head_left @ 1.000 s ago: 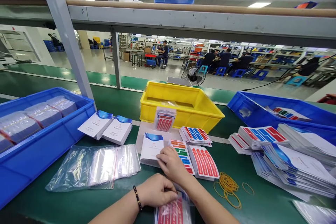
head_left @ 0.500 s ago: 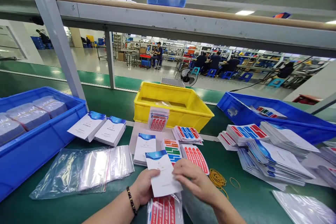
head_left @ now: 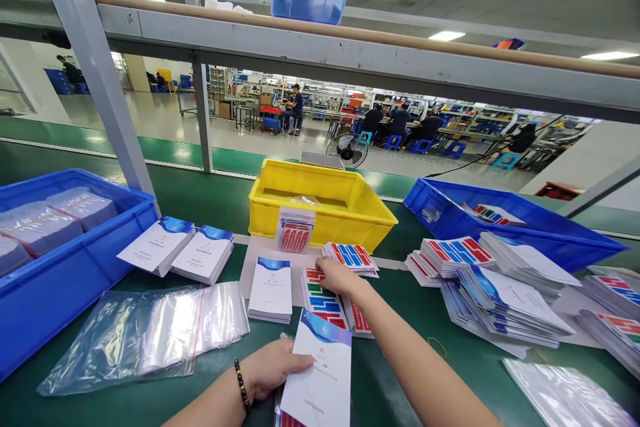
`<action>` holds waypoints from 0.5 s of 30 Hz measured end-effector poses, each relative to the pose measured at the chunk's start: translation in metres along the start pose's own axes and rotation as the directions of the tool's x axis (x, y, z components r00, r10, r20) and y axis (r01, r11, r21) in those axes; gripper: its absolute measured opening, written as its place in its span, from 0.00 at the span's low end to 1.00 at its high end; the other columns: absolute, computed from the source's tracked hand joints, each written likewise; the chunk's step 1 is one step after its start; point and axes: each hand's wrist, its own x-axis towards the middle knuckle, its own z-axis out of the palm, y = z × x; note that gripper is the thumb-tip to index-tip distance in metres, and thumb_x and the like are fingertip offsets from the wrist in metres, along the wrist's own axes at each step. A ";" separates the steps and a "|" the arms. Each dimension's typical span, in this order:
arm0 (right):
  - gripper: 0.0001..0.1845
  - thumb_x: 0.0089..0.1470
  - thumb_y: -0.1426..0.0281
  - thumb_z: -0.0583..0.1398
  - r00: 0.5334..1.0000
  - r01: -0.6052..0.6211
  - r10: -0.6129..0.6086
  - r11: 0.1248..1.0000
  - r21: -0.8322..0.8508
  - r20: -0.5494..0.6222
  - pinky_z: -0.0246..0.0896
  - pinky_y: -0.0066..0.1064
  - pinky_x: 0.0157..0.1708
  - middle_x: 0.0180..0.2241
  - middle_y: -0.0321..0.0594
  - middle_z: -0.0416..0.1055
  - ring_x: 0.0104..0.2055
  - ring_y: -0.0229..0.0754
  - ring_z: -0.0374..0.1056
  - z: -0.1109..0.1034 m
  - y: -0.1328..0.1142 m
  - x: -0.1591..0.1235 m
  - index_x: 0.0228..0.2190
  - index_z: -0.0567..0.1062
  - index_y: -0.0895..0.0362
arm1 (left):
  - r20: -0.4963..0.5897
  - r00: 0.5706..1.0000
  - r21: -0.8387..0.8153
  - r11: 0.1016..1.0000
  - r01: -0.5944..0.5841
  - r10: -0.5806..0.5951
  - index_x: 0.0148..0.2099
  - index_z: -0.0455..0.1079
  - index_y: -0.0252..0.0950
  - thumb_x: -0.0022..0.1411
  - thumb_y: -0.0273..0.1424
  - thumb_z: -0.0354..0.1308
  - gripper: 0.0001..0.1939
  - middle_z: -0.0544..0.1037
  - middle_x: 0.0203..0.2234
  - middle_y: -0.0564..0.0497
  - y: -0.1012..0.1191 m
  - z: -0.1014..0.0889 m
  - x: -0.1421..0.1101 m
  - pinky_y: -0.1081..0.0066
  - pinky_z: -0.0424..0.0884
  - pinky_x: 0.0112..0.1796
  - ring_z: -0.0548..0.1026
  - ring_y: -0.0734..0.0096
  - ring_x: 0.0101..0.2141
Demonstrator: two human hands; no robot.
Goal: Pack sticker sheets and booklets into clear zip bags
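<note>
- booklet (head_left: 323,380), one, white with blue top band; held low in front of the counter's stacks, above a partly hidden red-printed sheet (head_left: 291,420).
- left hand (head_left: 273,368), beaded bracelet (head_left: 241,385) at wrist; pinching the booklet's left side, thumb flat on the cover.
- right hand (head_left: 339,277), reaching forward; fingertips at the upper edge of the multicoloured sticker sheets (head_left: 324,303); whether pinching or only touching, cannot tell.
- booklet stack (head_left: 270,290), left of the sticker sheets.
- yellow bin (head_left: 345,230), behind these.
- clear bag (head_left: 113,330), flat on the green counter (head_left: 417,310), at left.
</note>
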 end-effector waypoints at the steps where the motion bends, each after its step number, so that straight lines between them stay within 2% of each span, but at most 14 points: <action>1: 0.13 0.47 0.74 0.60 1.000 -0.009 0.010 1.000 -0.017 0.013 0.60 0.34 0.38 0.40 0.43 0.66 0.40 0.41 0.64 0.000 0.000 0.001 0.38 0.69 0.62 | -0.002 1.000 -0.005 1.000 0.002 -0.002 0.40 0.73 0.28 0.38 0.40 0.67 0.27 0.76 0.37 0.38 0.000 0.000 0.000 0.59 0.63 0.46 0.73 0.54 0.41; 8: 0.13 0.50 0.72 0.59 0.998 -0.037 0.040 0.996 -0.079 0.042 0.61 0.36 0.41 0.43 0.43 0.65 0.41 0.40 0.64 -0.004 -0.004 0.000 0.39 0.68 0.62 | -0.009 1.000 0.011 1.000 0.025 -0.025 0.39 0.73 0.28 0.37 0.39 0.67 0.27 0.76 0.38 0.38 0.002 0.003 -0.001 0.60 0.63 0.45 0.73 0.55 0.39; 15: 0.14 0.49 0.72 0.60 1.000 -0.006 0.008 0.997 -0.071 0.030 0.61 0.36 0.41 0.43 0.44 0.65 0.42 0.41 0.64 -0.006 -0.005 -0.005 0.40 0.68 0.62 | -0.043 0.999 0.031 0.999 0.028 -0.027 0.37 0.74 0.29 0.41 0.36 0.65 0.20 0.77 0.34 0.41 0.001 0.005 -0.002 0.65 0.66 0.41 0.75 0.60 0.35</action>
